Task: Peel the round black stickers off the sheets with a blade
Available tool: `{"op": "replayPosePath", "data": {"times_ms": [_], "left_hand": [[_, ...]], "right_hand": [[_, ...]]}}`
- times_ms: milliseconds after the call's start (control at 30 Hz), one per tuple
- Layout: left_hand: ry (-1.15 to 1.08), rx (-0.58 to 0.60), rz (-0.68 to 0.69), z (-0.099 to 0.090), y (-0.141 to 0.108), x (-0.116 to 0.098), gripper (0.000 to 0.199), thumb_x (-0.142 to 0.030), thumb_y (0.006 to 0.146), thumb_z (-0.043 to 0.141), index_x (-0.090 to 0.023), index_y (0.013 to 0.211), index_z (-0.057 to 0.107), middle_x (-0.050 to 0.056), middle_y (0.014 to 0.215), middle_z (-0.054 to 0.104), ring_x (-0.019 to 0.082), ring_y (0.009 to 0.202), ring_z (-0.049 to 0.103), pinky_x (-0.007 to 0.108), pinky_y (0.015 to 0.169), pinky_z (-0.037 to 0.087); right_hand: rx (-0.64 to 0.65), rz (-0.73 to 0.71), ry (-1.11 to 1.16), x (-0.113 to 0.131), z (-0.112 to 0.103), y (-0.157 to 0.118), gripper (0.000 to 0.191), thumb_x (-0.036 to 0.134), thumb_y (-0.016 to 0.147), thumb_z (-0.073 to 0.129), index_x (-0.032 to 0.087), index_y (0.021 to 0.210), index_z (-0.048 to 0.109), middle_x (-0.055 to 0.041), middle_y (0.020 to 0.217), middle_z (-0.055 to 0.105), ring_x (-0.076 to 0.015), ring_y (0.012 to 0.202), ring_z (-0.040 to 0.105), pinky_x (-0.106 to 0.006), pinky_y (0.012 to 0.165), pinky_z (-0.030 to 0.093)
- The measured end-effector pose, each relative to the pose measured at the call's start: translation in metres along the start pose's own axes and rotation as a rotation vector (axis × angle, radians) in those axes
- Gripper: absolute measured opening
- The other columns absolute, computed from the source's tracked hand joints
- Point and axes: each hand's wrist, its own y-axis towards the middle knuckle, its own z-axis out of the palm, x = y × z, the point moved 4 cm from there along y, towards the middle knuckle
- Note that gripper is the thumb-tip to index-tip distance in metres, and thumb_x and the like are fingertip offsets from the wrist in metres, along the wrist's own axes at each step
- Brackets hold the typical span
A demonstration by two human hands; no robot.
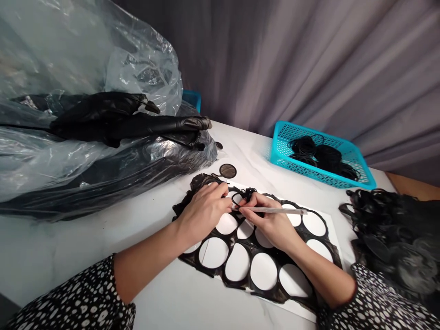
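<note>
The right hand (pixel 271 224) has its fingers pinching a pale strip (pixel 287 211) like a pen, probably for fine control; black cord (pixel 250 193) bunches at those fingertips; the left hand (pixel 208 204) curls its fingers just beside the cord's loop, though whether they pinch it I cannot tell; beneath both hands lies a black sheet (pixel 280 294) with round openings, spread over a white board (pixel 334 231), likely for flatness; beyond the right fingers stands a blue basket (pixel 309 172) of cord coils; no writing is readable.
</note>
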Motion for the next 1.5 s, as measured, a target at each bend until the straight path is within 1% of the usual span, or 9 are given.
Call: {"op": "replayPosePath", "data": {"times_ms": [133, 267, 400, 500, 700, 967, 1367, 1467, 1500], "left_hand": [[-0.056, 0.020, 0.031, -0.001, 0.001, 0.002, 0.017, -0.008, 0.093, 0.054, -0.014, 0.079, 0.061, 0.003, 0.088, 0.053, 0.018, 0.085, 0.050, 0.032, 0.077, 0.044], [-0.194, 0.010, 0.017, -0.002, 0.000, 0.007, 0.015, -0.006, 0.093, 0.051, -0.016, 0.084, 0.058, 0.003, 0.092, 0.053, 0.018, 0.091, 0.051, 0.032, 0.082, 0.044], [-0.324, 0.035, -0.066, 0.000, 0.001, 0.015, 0.010, -0.011, 0.093, 0.053, -0.019, 0.089, 0.059, 0.002, 0.099, 0.051, 0.018, 0.098, 0.051, 0.033, 0.088, 0.043], [-0.381, 0.064, -0.114, 0.001, 0.002, 0.018, 0.009, -0.017, 0.094, 0.052, -0.020, 0.089, 0.058, 0.002, 0.100, 0.050, 0.019, 0.100, 0.049, 0.035, 0.092, 0.041], [-0.438, 0.109, -0.155, 0.002, 0.004, 0.021, 0.010, -0.021, 0.095, 0.050, -0.020, 0.088, 0.058, 0.002, 0.100, 0.050, 0.019, 0.101, 0.047, 0.035, 0.093, 0.039], [-0.448, 0.086, -0.153, 0.005, 0.002, 0.024, 0.010, -0.023, 0.095, 0.052, -0.021, 0.088, 0.059, 0.001, 0.100, 0.051, 0.019, 0.100, 0.048, 0.035, 0.093, 0.039], [-0.433, 0.070, -0.153, 0.003, 0.003, 0.021, 0.009, -0.020, 0.094, 0.054, -0.020, 0.086, 0.059, 0.001, 0.098, 0.052, 0.019, 0.099, 0.050, 0.035, 0.092, 0.042], [-0.351, 0.027, -0.144, -0.005, -0.004, 0.016, 0.005, -0.017, 0.093, 0.055, -0.020, 0.095, 0.059, 0.002, 0.102, 0.053, 0.019, 0.102, 0.052, 0.034, 0.090, 0.045], [-0.288, 0.000, -0.139, -0.008, -0.010, 0.014, 0.010, -0.016, 0.093, 0.056, -0.020, 0.101, 0.058, 0.003, 0.105, 0.054, 0.020, 0.103, 0.053, 0.034, 0.091, 0.046]], "right_hand": [[-0.013, -0.014, 0.009, 0.001, -0.001, 0.001, 0.018, 0.030, 0.085, 0.063, 0.020, 0.073, 0.053, -0.0027, 0.088, 0.070, -0.0171, 0.075, 0.061, -0.027, 0.067, 0.045], [0.003, -0.036, 0.067, 0.000, -0.001, 0.003, 0.017, 0.026, 0.085, 0.061, 0.020, 0.073, 0.052, -0.0015, 0.088, 0.069, -0.0161, 0.076, 0.061, -0.026, 0.068, 0.045], [0.015, -0.046, 0.083, 0.000, -0.002, 0.005, 0.017, 0.026, 0.085, 0.061, 0.020, 0.073, 0.052, -0.0020, 0.088, 0.069, -0.0161, 0.076, 0.060, -0.027, 0.068, 0.044], [0.025, -0.043, 0.103, 0.001, -0.002, 0.005, 0.017, 0.027, 0.085, 0.061, 0.019, 0.073, 0.052, -0.0025, 0.088, 0.069, -0.0164, 0.077, 0.060, -0.027, 0.069, 0.045], [0.035, -0.018, 0.137, 0.001, -0.002, 0.006, 0.018, 0.026, 0.084, 0.064, 0.019, 0.072, 0.053, -0.0025, 0.089, 0.069, -0.0158, 0.077, 0.061, -0.027, 0.069, 0.046], [0.041, -0.004, 0.151, 0.002, -0.002, 0.006, 0.017, 0.027, 0.081, 0.069, 0.018, 0.073, 0.058, -0.0028, 0.087, 0.070, -0.0157, 0.077, 0.062, -0.026, 0.068, 0.047], [0.043, 0.004, 0.145, -0.001, 0.000, 0.007, 0.017, 0.029, 0.080, 0.071, 0.018, 0.072, 0.060, -0.0030, 0.086, 0.071, -0.0161, 0.077, 0.063, -0.027, 0.069, 0.047], [0.007, 0.034, 0.201, 0.001, -0.004, 0.005, 0.018, 0.030, 0.081, 0.071, 0.018, 0.073, 0.060, -0.0039, 0.089, 0.071, -0.0161, 0.078, 0.064, -0.027, 0.071, 0.047], [-0.030, 0.052, 0.232, 0.002, -0.008, 0.004, 0.019, 0.032, 0.081, 0.071, 0.018, 0.074, 0.060, -0.0042, 0.090, 0.072, -0.0165, 0.080, 0.064, -0.027, 0.073, 0.048]]}}
